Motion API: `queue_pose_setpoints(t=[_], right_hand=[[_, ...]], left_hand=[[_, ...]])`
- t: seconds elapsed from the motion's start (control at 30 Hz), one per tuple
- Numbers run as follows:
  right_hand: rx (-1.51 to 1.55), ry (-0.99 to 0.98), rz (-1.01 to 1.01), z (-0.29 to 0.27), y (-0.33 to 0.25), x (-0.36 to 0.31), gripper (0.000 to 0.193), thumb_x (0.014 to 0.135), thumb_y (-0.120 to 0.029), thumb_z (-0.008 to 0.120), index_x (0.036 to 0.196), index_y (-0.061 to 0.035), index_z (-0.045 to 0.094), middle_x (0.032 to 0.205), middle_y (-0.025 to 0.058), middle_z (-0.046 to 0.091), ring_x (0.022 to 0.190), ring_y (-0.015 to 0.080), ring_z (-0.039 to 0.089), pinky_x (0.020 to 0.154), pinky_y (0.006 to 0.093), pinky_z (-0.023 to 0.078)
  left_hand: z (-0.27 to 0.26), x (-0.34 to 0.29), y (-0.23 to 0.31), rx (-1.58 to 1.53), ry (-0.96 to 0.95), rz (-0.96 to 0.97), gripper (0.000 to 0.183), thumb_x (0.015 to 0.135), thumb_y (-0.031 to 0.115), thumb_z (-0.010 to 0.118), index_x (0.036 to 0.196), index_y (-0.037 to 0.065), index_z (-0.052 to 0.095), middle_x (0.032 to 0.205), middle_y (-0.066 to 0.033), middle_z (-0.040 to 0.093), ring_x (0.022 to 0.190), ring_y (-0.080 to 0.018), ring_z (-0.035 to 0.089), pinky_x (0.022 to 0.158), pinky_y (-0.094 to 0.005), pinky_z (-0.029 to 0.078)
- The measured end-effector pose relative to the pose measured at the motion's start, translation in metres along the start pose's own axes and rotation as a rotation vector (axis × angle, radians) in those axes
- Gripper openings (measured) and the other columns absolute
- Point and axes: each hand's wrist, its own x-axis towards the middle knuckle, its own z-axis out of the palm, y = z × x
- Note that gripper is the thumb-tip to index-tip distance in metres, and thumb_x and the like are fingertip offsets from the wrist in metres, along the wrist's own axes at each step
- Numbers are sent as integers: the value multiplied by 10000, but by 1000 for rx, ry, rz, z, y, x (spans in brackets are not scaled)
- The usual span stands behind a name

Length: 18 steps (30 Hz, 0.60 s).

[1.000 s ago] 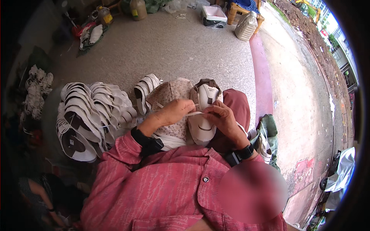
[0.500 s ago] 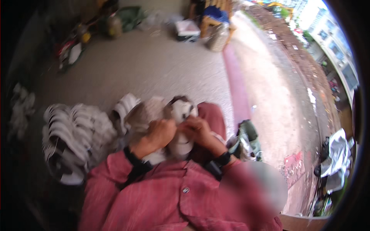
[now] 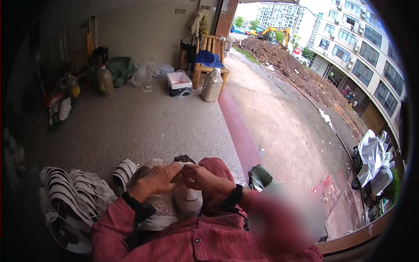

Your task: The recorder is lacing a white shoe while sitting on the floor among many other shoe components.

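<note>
Off-white, smooth shoe (image 3: 188,201) on the lap (image 3: 217,166) points its rounded end at the red shirt (image 3: 183,243), long axis outward; left hand (image 3: 158,179) and right hand (image 3: 204,179) curl over it, each grip's closure and hold unclear.

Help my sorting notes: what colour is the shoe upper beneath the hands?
Shoe upper: mostly off-white, best seen in the head view.

Left hand (image 3: 159,179), right hand (image 3: 201,178) — by shoe (image 3: 188,201).
</note>
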Motion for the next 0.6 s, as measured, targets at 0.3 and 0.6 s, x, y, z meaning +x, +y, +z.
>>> queue_pose_setpoints(t=[0.3, 0.6], right_hand=[[208, -262, 51, 9, 40, 8, 77, 807, -78, 686, 881, -65, 670, 843, 46, 596, 809, 210, 555, 699, 328, 465], [-50, -369, -98, 33, 66, 14, 77, 743, -115, 653, 689, -61, 644, 705, 113, 612, 643, 272, 608, 547, 374, 475]], left_hand=[[-12, 6, -19, -109, -167, 28, 403, 712, 287, 766, 970, 39, 582, 1059, -108, 551, 998, -324, 593, 812, -412, 485], [10, -7, -25, -210, 42, 90, 270, 727, 193, 752, 830, 41, 554, 926, -103, 537, 860, -301, 575, 747, -380, 463]])
